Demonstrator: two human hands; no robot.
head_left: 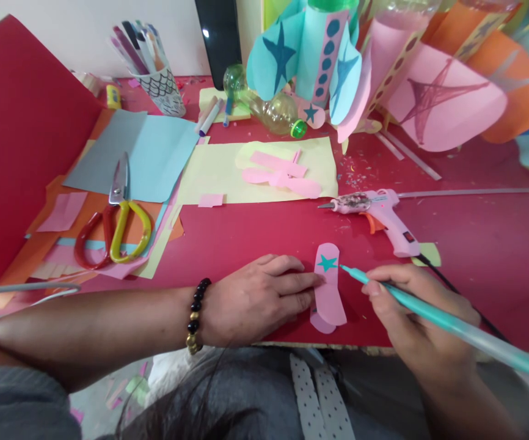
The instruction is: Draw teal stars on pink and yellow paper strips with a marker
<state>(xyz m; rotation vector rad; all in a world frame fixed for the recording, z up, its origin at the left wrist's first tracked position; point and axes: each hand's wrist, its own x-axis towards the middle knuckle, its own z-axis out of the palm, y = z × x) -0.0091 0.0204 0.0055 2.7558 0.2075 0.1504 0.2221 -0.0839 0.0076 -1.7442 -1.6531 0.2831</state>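
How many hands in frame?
2: the left hand at the left edge of the pink cutout, and the right hand holding the teal pen.

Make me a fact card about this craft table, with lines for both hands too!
Left hand: touching the pink paper strip
Right hand: holding a teal pen
Drawing: teal star on the strip
Scissors: red and yellow handles, lying on coloured paper
Glue gun: pink, orange trigger
Cup: holds pens
Bottle: on its side, green cap

Red tabletop (246, 229) carries pink glue gun (390, 214), pale-yellow sheet (209, 171), patterned pen cup (162, 93); near front edge, overlapping pink paper pieces (330, 296).
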